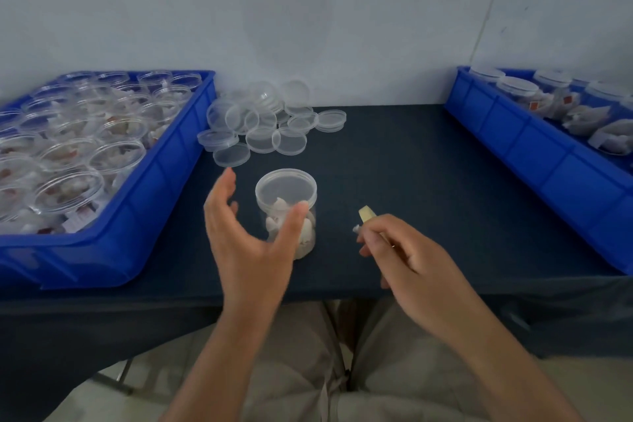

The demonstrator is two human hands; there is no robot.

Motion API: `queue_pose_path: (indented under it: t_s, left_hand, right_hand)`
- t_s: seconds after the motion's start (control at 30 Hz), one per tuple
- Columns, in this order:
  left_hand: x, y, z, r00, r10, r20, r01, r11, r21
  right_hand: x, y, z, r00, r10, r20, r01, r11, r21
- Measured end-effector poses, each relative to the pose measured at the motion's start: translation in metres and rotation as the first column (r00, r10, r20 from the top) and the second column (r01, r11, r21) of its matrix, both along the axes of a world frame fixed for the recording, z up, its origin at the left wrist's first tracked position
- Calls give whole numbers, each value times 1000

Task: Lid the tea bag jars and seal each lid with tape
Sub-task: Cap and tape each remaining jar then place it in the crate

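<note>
Pale grey wall (308, 10) behind, marked by a thin slanting line — dark cloth-covered table (411, 164) set against it, light floor (113, 397) below, soft even light.

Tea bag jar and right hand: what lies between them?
Nothing: head view shows bare dark tablecloth between the tea bag jar and the right hand.

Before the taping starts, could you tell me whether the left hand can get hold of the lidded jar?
Probably yes: the left hand is open beside the jar, thumb in front of it, with nothing between them.
</note>
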State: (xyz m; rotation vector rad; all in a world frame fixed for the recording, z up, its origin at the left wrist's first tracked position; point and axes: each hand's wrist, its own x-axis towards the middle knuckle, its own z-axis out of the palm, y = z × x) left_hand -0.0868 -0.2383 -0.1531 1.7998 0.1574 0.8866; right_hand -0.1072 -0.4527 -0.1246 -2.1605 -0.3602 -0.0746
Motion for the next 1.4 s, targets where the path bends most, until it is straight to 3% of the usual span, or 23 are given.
queue_pose_path:
  t_s: [0.1, 0.33, 0.47, 0.77, 1.07, 1.3, 1.4]
  left_hand:
    - [21, 9, 4, 946, -235, -221, 227, 972, -60]
    - [22, 14, 5, 922, -306, -239, 334, 938, 87]
    - [11, 9, 11, 874, -392, -287, 401, 916, -30]
    - [17, -9, 18, 778, -508, -370, 543, 840, -11]
    - [16, -19, 13, 836, -447, -318, 499, 860, 104]
    - [11, -20, 17, 861, -387, -330, 485, 819, 305]
    - [10, -21, 18, 869, -375, -324, 473, 822, 318]
  right_hand:
    - [2, -3, 0, 1000, 26, 0, -26, 999, -20]
    - [1, -6, 0, 997, 72, -39, -75, 994, -74]
    - [0, -4, 2, 995, 88, -53, -93, 990, -108]
    - [7, -4, 2, 999, 20, -37, -24, 994, -103]
    - [10, -4, 0, 999, -46, -4, 45, 991, -129]
    - [11, -7, 6, 998, -48, 46, 55, 986, -156]
    - [10, -9, 8, 998, -34, 47, 41, 986, -159]
